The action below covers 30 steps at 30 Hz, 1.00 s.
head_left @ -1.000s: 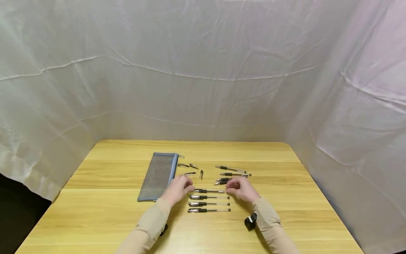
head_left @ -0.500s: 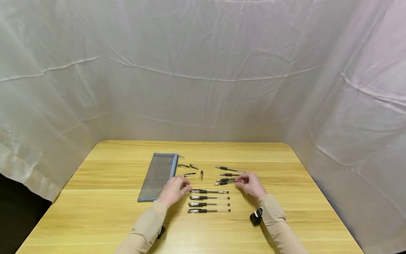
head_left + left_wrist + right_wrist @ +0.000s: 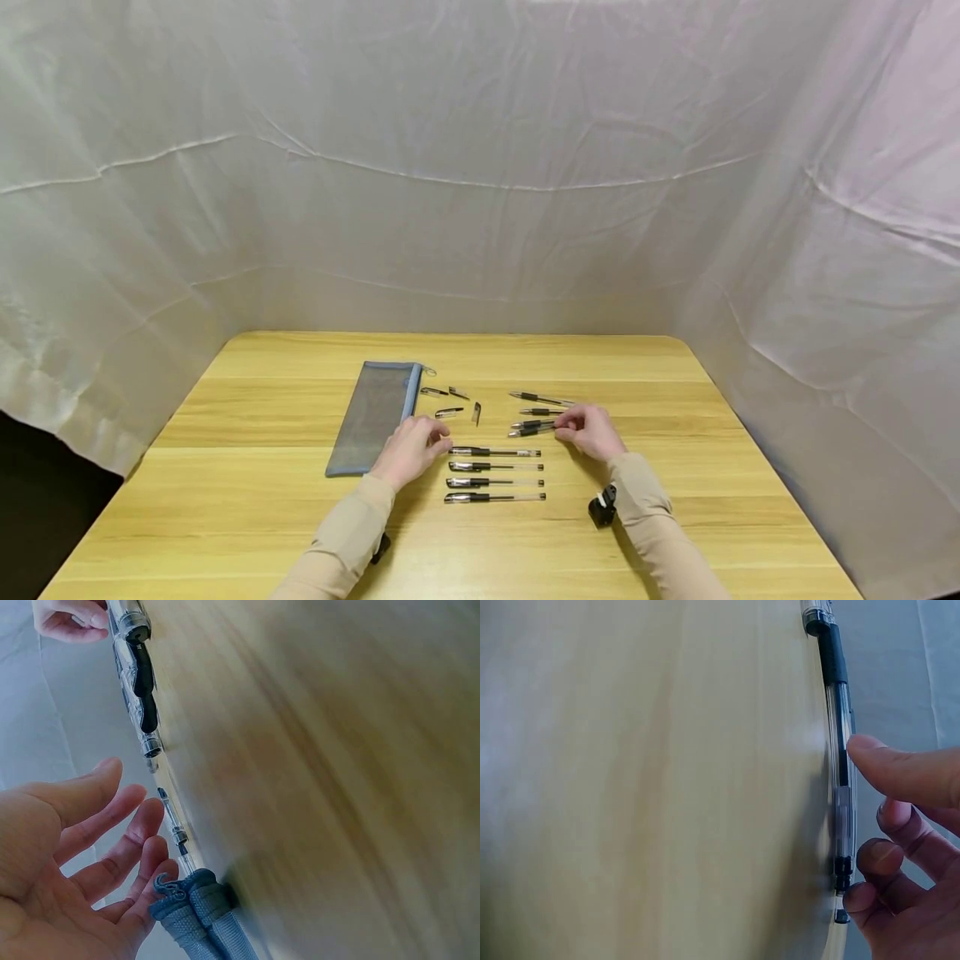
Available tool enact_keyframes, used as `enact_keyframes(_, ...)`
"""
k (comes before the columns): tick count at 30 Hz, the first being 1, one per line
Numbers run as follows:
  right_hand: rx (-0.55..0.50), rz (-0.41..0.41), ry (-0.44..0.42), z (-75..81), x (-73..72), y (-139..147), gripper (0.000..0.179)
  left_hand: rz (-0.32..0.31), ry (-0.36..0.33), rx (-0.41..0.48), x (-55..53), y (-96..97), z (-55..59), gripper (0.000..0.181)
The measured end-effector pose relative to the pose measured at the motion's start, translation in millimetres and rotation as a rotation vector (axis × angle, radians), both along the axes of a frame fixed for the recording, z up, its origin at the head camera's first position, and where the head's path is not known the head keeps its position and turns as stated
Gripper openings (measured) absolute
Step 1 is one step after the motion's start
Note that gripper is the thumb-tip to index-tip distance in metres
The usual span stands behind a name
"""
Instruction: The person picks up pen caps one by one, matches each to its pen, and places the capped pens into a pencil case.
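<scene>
My left hand (image 3: pixel 411 450) hovers beside the capped ends of the row of pens, its fingers loosely bent and nothing in them in the left wrist view. Several capped gel pens (image 3: pixel 495 497) lie parallel in front of me; the farthest capped pen (image 3: pixel 495 452) is nearest that hand. At the back right are several uncapped pens (image 3: pixel 531 412), tips to the left. My right hand (image 3: pixel 590 432) is at the rear ends of the two nearest of them, partly covering them. In the right wrist view its thumb (image 3: pixel 885 769) stands apart from the fingertips, with no pen seen between; contact is unclear.
Several loose pen caps (image 3: pixel 450 412) lie behind the row. A grey mesh zip pouch (image 3: pixel 371 412) with blue edging lies flat to the left, close to my left hand. Pale cloth (image 3: pixel 480 250) hangs around the wooden table (image 3: pixel 225 517).
My right hand has left the rear end of the farthest capped pen and moved back and right to the uncapped pens. My left hand has drawn slightly left, off that capped pen.
</scene>
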State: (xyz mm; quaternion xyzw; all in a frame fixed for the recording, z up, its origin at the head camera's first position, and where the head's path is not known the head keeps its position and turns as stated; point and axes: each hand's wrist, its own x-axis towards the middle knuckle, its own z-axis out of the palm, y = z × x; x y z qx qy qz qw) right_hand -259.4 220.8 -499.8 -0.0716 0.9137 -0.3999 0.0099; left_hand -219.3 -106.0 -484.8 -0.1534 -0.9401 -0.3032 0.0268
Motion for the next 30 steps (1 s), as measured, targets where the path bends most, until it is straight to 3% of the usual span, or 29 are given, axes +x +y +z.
enact_keyframes(30,0.026,-0.034,-0.034,1.2,-3.7,-6.2,0.009,-0.011,0.015,0.000,-0.3,0.2,-0.8,0.013)
